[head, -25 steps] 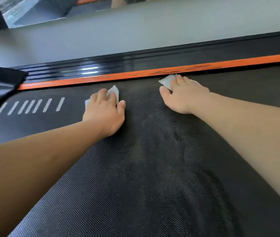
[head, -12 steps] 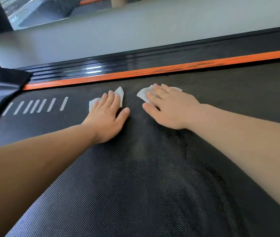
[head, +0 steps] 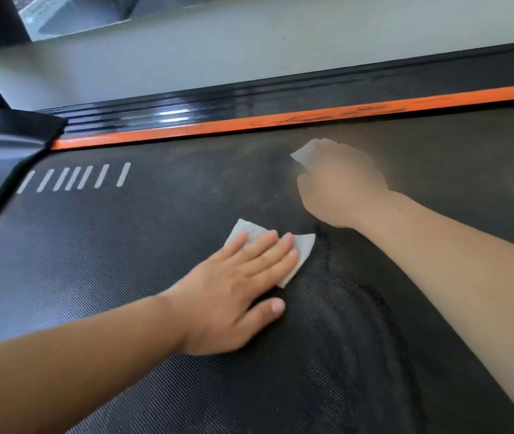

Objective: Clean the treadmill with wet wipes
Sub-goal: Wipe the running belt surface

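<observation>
Treadmill belt (head: 124, 261), black and textured, fills the view. My left hand (head: 233, 292) lies flat on it, fingers straight, pressing a white wet wipe (head: 302, 250). My right hand (head: 340, 186), farther off near the orange stripe (head: 280, 120), is blurred over a second wipe (head: 304, 155); I cannot tell how its fingers lie.
</observation>
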{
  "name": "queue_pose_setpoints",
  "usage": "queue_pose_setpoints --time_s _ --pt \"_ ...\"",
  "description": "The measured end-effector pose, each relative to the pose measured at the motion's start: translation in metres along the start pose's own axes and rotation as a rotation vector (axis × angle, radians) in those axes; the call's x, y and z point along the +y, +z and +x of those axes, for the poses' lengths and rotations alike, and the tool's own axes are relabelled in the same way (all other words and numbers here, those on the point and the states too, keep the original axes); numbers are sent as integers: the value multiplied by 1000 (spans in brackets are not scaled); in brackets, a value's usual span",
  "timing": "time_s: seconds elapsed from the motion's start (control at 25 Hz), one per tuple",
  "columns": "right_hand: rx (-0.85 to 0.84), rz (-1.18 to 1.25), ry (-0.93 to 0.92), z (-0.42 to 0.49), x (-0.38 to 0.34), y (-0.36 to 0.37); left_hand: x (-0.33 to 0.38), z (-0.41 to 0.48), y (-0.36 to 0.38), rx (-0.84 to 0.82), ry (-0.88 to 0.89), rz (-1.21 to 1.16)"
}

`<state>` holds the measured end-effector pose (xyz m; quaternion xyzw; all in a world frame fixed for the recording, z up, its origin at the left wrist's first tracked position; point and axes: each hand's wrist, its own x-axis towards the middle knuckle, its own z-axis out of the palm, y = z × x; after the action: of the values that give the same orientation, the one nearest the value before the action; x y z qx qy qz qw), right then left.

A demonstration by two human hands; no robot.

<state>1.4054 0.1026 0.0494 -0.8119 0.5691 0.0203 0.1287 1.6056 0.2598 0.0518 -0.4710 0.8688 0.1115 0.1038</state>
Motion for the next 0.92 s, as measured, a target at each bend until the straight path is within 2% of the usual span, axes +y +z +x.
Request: queue_pose_setpoints --time_s 0.08,0.16,0.24,0.32,0.36,0.44,0.48,0.52,0.64,0.68,0.72,0.76,0.84,0.92 --pt "-44 29 -245 -25 -1 -3 -5 -3 1 51 -149 -19" --pt "-70 -19 -394 -54 0 6 4 -5 2 67 -294 -53" --pt "-30 -90 -337 -68 14 14 28 -8 5 31 -161 -62" --pt "17 -113 -69 -71 37 17 42 -14 4 -19 -51 -33" --pt "20 -119 79 -71 51 17 37 -12 2 -5 -90 -38" --pt "7 -107 214 -77 70 13 30 -2 -1 61 -357 -115" --pt "13 -74 175 -83 73 13 36 5 -1 78 -449 -155" --pt "22 -32 73 -91 72 12 49 12 3 84 -440 -160" --pt "-7 -4 -350 -121 55 17 81 21 7 -2 -133 -47" --pt "-22 -29 -426 -130 50 21 75 22 2 -8 -77 -32" --pt "-26 -43 -443 -135 48 21 64 24 -3 7 -100 -31" --pt "-14 -35 -403 -136 50 22 55 26 -7 31 -198 -58" --pt "39 -17 -235 -125 57 23 46 33 -7 39 -384 -163" --pt "28 -56 -130 -111 62 24 63 34 -1 48 -357 -189"
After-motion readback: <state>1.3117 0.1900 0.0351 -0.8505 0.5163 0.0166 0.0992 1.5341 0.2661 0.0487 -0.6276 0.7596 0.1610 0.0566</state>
